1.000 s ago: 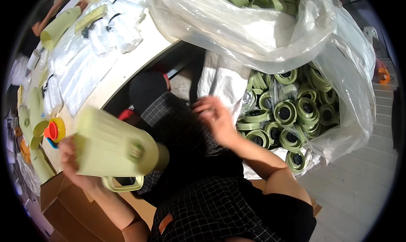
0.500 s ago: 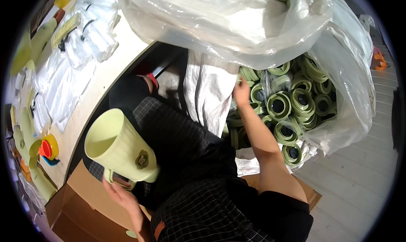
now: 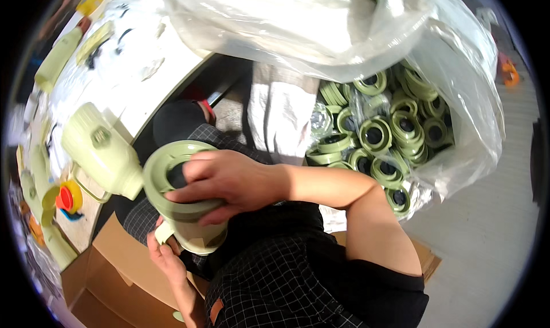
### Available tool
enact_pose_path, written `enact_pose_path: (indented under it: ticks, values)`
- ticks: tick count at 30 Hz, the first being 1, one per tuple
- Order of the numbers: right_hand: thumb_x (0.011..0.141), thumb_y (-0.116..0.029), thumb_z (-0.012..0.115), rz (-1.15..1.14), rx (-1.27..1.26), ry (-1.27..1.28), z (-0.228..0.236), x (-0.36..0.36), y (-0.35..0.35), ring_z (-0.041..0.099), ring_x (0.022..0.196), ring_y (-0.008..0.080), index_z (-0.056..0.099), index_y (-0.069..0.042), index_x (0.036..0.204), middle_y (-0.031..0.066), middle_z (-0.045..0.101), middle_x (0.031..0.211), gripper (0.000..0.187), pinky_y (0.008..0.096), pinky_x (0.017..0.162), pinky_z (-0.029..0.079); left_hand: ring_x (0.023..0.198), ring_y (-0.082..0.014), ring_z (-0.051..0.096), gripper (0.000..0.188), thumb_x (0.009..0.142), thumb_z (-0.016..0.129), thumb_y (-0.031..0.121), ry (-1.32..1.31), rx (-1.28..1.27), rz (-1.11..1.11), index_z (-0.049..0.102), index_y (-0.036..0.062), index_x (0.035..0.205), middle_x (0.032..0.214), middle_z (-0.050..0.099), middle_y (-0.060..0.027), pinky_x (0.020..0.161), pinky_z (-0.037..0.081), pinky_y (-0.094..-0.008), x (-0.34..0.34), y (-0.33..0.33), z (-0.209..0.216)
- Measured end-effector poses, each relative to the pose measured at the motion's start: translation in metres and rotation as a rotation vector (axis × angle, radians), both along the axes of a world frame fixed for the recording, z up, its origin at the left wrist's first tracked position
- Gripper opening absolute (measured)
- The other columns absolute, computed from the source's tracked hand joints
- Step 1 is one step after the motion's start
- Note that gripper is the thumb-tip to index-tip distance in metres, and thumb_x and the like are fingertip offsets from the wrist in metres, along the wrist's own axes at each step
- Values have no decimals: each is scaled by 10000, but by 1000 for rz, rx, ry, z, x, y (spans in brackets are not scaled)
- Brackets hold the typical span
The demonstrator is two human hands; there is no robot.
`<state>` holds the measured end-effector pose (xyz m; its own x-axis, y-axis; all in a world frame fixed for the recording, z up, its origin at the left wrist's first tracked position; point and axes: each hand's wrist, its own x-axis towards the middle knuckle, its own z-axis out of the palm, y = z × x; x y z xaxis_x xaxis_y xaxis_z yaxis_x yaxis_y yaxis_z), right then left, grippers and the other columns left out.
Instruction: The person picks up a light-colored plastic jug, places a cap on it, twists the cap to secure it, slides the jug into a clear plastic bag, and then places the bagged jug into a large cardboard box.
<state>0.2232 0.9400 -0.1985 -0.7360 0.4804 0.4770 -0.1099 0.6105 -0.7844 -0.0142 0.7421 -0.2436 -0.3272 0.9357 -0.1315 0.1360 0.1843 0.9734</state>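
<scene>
In front of my lap is a pale green jug [image 3: 201, 234] with a handle [image 3: 164, 232]. My left hand [image 3: 167, 259] is closed around that handle from below. A wide green ring-shaped collar [image 3: 156, 168] with a dark centre is at the top of the jug. My right hand [image 3: 243, 182] grips this collar from above, fingers over its middle and thumb at the side. Whether the collar is seated on the jug or only resting there, I cannot tell. A second pale green jug [image 3: 94, 147] with a round emblem leans over the table edge at the left.
On the right, a large clear plastic bag [image 3: 472, 156] holds several similar green collars [image 3: 375, 133]. The curved table [image 3: 177, 64] at the left carries white plastic wrapping and a yellow-and-red container [image 3: 70, 196]. An open cardboard box [image 3: 123, 259] stands at the lower left.
My right hand has come from the bag to the jug, bringing a green collar. The jug in my left hand is turned differently. A second jug now shows at the table edge.
</scene>
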Motion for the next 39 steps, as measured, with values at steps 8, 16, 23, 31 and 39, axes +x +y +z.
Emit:
enact_pose_path:
  ticks: [8,16,23,31,39]
  values:
    - [723,-279,795,-4,22,-235,8,9,-15,515,783,276,624,-20,1277,90,505,855,635,392,700,450,1165,-248,618,220,979,494,138,-73,29,-159,595,-13,1104,1354,589,-225,909,487,-330,-12,11,6]
    - [856,-187,694,-138,-154,-542,22,-25,-5,519,816,323,561,57,1304,143,496,870,527,387,765,464,1182,-428,604,349,917,562,157,390,23,-98,539,-34,1209,1451,449,-300,965,511,-411,59,-8,44]
    - [801,-329,679,8,104,-402,23,-29,-3,551,796,362,576,45,1293,144,510,815,627,418,740,474,1163,-308,630,596,968,576,443,129,98,71,512,-36,1317,1316,608,-227,951,513,-397,17,-4,18]
    - [881,-251,623,-49,94,-432,26,-52,5,529,759,348,606,50,1235,165,491,813,465,412,692,452,1044,-401,667,556,937,620,386,343,159,-3,505,7,1327,1345,572,-228,861,561,-409,27,-4,21]
    - [917,-225,609,-61,-63,-518,38,-73,4,573,841,376,580,70,1239,202,552,900,437,402,770,473,1047,-311,627,593,662,812,298,1185,369,-331,614,16,1145,1053,657,-141,981,460,-446,-87,134,47]
